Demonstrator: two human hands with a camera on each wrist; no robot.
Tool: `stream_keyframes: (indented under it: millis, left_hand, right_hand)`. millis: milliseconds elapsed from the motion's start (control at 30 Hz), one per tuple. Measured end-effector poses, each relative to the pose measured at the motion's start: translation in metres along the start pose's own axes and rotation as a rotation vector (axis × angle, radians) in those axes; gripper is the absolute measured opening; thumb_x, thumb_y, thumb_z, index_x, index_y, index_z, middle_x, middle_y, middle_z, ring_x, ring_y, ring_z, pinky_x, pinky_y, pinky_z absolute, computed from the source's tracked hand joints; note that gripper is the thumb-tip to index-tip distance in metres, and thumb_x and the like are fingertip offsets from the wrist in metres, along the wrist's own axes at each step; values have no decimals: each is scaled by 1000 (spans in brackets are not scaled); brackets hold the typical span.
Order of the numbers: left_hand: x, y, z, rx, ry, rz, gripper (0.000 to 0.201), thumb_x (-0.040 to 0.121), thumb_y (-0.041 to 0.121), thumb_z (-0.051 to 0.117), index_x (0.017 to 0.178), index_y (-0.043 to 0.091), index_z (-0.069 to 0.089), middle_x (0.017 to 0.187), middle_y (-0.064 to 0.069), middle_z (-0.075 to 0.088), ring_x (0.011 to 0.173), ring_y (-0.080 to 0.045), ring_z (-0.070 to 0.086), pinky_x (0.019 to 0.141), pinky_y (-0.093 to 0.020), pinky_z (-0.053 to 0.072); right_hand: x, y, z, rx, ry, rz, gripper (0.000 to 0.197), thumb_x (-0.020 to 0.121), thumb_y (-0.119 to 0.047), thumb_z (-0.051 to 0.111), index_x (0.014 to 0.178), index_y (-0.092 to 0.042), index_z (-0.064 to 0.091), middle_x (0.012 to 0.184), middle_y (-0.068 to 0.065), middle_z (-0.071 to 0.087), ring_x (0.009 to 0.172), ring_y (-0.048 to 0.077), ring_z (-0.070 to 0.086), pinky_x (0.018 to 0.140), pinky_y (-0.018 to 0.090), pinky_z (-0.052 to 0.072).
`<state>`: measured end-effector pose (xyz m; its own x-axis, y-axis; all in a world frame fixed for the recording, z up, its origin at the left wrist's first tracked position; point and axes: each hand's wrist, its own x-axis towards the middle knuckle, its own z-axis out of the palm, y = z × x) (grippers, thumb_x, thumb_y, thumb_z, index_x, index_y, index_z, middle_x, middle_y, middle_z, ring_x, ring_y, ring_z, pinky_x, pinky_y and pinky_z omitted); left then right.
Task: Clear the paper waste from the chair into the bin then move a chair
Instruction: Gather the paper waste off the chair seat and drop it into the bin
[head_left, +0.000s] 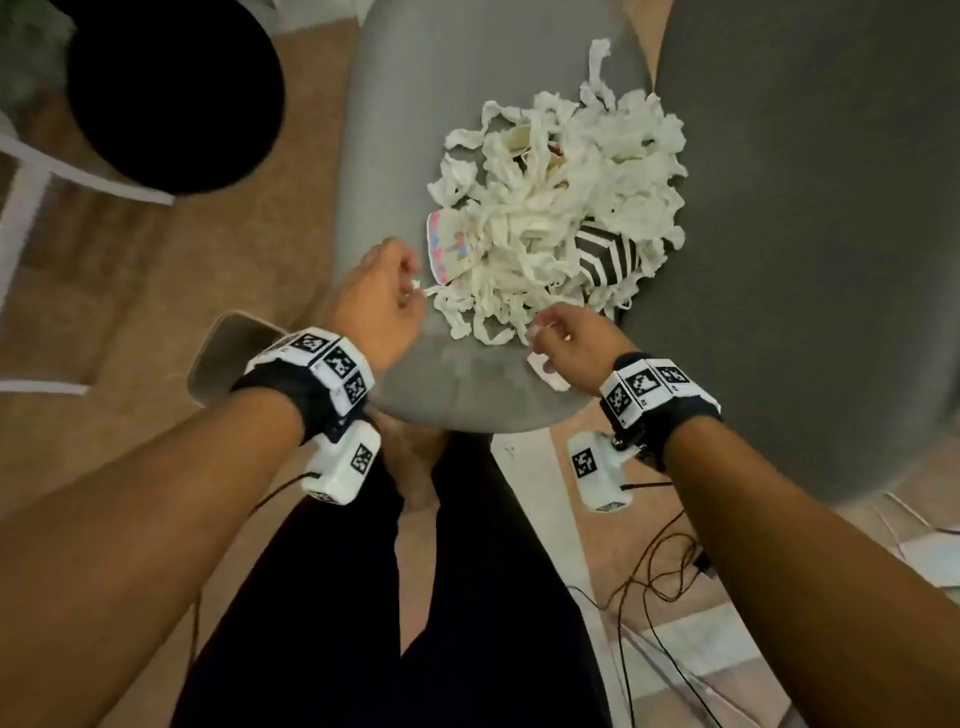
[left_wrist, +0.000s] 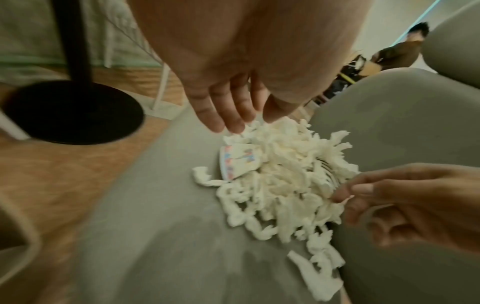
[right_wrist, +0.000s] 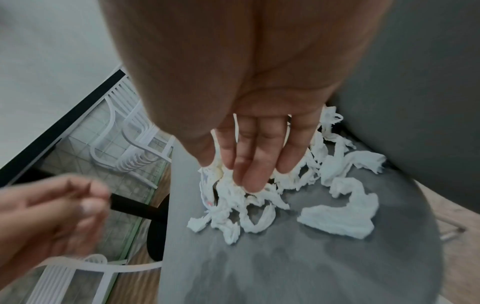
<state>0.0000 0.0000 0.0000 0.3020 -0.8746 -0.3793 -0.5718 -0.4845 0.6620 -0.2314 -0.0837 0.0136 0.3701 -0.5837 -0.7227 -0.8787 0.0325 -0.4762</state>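
A heap of shredded white paper (head_left: 545, 218) lies on the grey chair seat (head_left: 467, 384). In it are a crushed printed paper cup (head_left: 447, 249) and a black-and-white striped piece (head_left: 605, 254). My left hand (head_left: 410, 286) is at the heap's near left edge and pinches a paper strip. My right hand (head_left: 540, 332) is at the near edge, its fingers (right_wrist: 249, 181) pushed into the strips and curled on some of them. In the left wrist view the heap (left_wrist: 280, 185) sits just below my left fingertips (left_wrist: 233, 123). A beige bin rim (head_left: 218, 353) shows under my left wrist.
The dark grey chair back (head_left: 805, 260) rises right of the heap. A black round stand base (head_left: 171, 93) and white chair frames (head_left: 31, 208) stand on the wooden floor at left. Cables (head_left: 660, 571) and loose papers (head_left: 930, 556) lie at lower right.
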Motion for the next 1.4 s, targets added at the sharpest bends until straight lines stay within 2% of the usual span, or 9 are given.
stream_keyframes:
  millis: [200, 333, 567, 733, 867, 1067, 1200, 1267, 1400]
  left_hand:
    - [86, 39, 62, 116, -1, 157, 65, 77, 30, 65, 137, 25, 40, 133, -3, 37, 125, -23, 40, 107, -42, 41]
    - [120, 41, 89, 261, -65, 202, 80, 75, 34, 70, 145, 39, 31, 147, 0, 28, 132, -27, 34, 106, -47, 37]
    - [141, 30, 77, 39, 47, 264, 16, 88, 11, 49, 100, 9, 59, 100, 1, 50, 87, -16, 50, 74, -24, 40]
    - [137, 27, 52, -171, 148, 173, 21, 88, 10, 39, 67, 9, 37, 60, 4, 34, 55, -13, 30, 52, -29, 26]
    - [132, 27, 45, -80, 150, 89, 22, 89, 31, 58, 79, 15, 46, 59, 8, 46, 50, -5, 45, 48, -16, 30]
    - [120, 4, 56, 5, 32, 16, 39, 86, 0, 46, 123, 11, 54, 121, -7, 47, 96, -16, 52, 85, -19, 40]
    - [112, 1, 57, -145, 83, -104, 25, 85, 8, 43, 94, 14, 66, 93, -9, 67, 73, -30, 64, 69, -37, 59]
    - [110, 4, 55, -145, 109, -120, 17, 90, 19, 47, 77, 12, 57, 74, -3, 59, 59, -22, 51, 59, -35, 50]
    - [103, 11, 54, -150, 165, -102, 37, 87, 45, 53, 88, 8, 54, 76, -4, 63, 69, -24, 56, 64, -36, 48]
  right_hand:
    - [41, 14, -22, 31, 96, -48, 24, 98, -35, 52, 115, -22, 63, 101, -4, 71, 86, 16, 69, 85, 41, 57]
    - [56, 15, -38, 89, 197, -64, 23, 98, -37, 52, 114, -25, 64, 98, -8, 71, 87, 15, 70, 86, 41, 57]
    - [79, 7, -67, -52, 521, -166, 21, 96, -27, 56, 116, -22, 63, 122, -3, 58, 98, 11, 61, 83, 21, 48]
    - [105, 2, -75, -339, 505, -130, 68, 84, -29, 68, 145, -27, 38, 154, 3, 36, 133, 32, 39, 108, 40, 39]
    - [123, 2, -69, -531, 349, -39, 59, 92, -28, 60, 147, -30, 39, 134, 12, 56, 124, 39, 47, 103, 50, 40]
    - [109, -1, -74, -382, 505, -120, 43, 93, -44, 51, 124, -14, 57, 118, 14, 56, 116, 36, 48, 95, 47, 46]
    - [92, -2, -74, -221, 588, -183, 39, 89, -49, 50, 98, -12, 60, 105, 2, 48, 94, 20, 49, 82, 34, 45]
    - [86, -3, -74, -196, 596, -168, 37, 93, -49, 50, 91, -12, 57, 96, 2, 53, 87, 20, 50, 75, 31, 41]
    - [79, 2, -71, 6, 531, -148, 28, 95, -25, 49, 123, -22, 45, 87, 4, 62, 75, 24, 58, 69, 36, 51]
